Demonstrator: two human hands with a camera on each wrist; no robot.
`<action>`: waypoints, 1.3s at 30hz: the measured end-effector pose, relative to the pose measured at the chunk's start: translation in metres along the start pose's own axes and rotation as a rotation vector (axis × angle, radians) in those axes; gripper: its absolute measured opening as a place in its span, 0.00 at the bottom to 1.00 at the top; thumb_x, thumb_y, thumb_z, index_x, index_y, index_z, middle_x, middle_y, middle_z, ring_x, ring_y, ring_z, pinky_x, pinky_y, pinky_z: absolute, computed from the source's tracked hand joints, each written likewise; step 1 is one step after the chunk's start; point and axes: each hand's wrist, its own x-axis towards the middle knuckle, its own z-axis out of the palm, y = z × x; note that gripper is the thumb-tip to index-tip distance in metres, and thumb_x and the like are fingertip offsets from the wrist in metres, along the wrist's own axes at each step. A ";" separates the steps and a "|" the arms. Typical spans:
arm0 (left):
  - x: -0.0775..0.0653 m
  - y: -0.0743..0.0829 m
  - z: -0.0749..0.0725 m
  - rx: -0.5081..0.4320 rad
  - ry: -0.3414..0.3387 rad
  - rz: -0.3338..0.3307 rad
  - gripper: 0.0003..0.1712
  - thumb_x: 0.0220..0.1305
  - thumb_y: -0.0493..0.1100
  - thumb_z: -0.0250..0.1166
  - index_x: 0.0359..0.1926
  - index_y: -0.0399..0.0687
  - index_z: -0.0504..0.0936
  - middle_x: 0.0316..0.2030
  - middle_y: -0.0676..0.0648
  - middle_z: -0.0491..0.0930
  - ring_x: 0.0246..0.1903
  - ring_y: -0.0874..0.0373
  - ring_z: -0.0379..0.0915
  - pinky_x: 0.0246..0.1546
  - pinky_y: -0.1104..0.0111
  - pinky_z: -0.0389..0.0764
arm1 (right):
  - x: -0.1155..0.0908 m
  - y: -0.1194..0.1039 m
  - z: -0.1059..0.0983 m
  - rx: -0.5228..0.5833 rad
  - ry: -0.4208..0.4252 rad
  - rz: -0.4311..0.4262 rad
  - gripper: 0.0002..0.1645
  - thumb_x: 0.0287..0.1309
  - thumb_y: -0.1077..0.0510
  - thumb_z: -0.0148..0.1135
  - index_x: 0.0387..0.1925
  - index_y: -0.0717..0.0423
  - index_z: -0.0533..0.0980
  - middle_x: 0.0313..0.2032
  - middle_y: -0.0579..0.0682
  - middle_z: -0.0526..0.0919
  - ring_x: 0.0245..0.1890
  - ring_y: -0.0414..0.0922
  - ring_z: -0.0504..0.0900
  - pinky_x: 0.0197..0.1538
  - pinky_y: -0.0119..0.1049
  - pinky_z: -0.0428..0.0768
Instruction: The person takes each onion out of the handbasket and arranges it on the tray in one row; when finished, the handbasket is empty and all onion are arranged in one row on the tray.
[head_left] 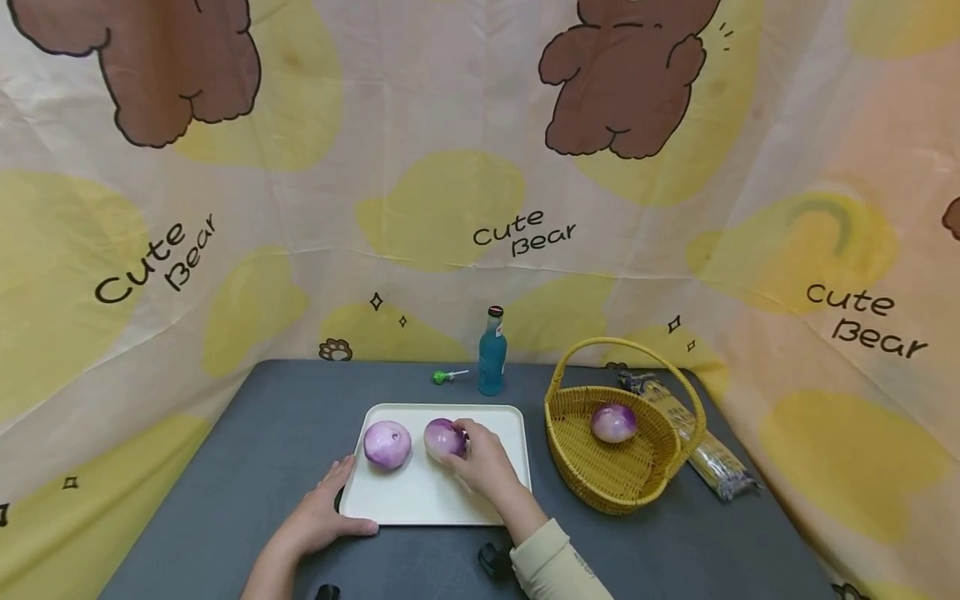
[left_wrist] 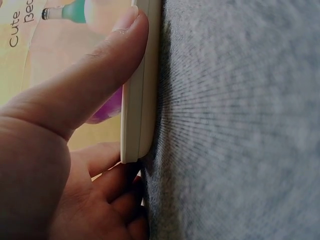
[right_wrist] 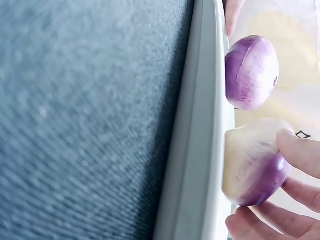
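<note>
My right hand (head_left: 487, 462) grips a purple-and-white onion (head_left: 442, 439) on the white tray (head_left: 420, 508). In the right wrist view the thumb and fingers lie around this onion (right_wrist: 255, 162), which sits at the tray's surface. A second onion (head_left: 387, 445) lies on the tray's left part, untouched. My left hand (head_left: 322, 508) holds the tray's near left corner, its thumb along the front edge and its fingers at the left side. In the left wrist view the thumb presses the tray rim (left_wrist: 136, 120), with the fingers partly hidden behind the corner.
To the right of the tray stands a yellow wicker basket (head_left: 570, 475) with a tall handle and an onion (head_left: 613, 423) inside. A long plastic packet (head_left: 720, 467) lies beside it. Behind the tray are a blue bottle (head_left: 492, 358) and a green lollipop (head_left: 440, 377).
</note>
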 end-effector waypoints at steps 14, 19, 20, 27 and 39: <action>0.001 -0.001 -0.001 0.010 -0.003 0.002 0.72 0.42 0.59 0.82 0.79 0.37 0.50 0.77 0.30 0.49 0.76 0.29 0.38 0.68 0.30 0.50 | -0.002 -0.002 0.001 -0.046 0.016 -0.069 0.34 0.57 0.52 0.74 0.64 0.56 0.74 0.59 0.55 0.80 0.61 0.52 0.79 0.64 0.51 0.77; 0.000 0.000 -0.001 0.005 0.004 0.008 0.72 0.41 0.58 0.83 0.79 0.37 0.51 0.77 0.30 0.49 0.76 0.29 0.39 0.68 0.30 0.49 | -0.002 -0.003 0.000 -0.050 0.017 -0.064 0.35 0.56 0.52 0.75 0.63 0.55 0.75 0.59 0.55 0.80 0.61 0.52 0.78 0.63 0.52 0.77; 0.000 0.000 -0.001 0.007 0.006 0.011 0.72 0.42 0.58 0.83 0.79 0.37 0.51 0.77 0.29 0.49 0.76 0.29 0.39 0.68 0.29 0.49 | -0.002 -0.004 0.000 -0.050 0.016 -0.060 0.35 0.56 0.52 0.75 0.64 0.55 0.74 0.60 0.55 0.80 0.61 0.52 0.78 0.64 0.52 0.76; -0.001 0.001 -0.001 0.007 0.014 0.018 0.72 0.41 0.58 0.83 0.78 0.36 0.51 0.76 0.29 0.50 0.76 0.28 0.39 0.69 0.30 0.50 | -0.002 -0.006 -0.004 -0.061 0.024 -0.040 0.36 0.56 0.51 0.75 0.65 0.54 0.74 0.62 0.55 0.79 0.63 0.54 0.77 0.66 0.53 0.75; -0.002 0.001 -0.001 0.012 0.015 0.022 0.72 0.41 0.58 0.83 0.78 0.35 0.51 0.76 0.28 0.50 0.76 0.28 0.40 0.68 0.30 0.50 | -0.012 -0.020 -0.031 0.030 0.060 -0.061 0.34 0.59 0.51 0.73 0.66 0.54 0.73 0.64 0.55 0.77 0.66 0.56 0.75 0.65 0.56 0.74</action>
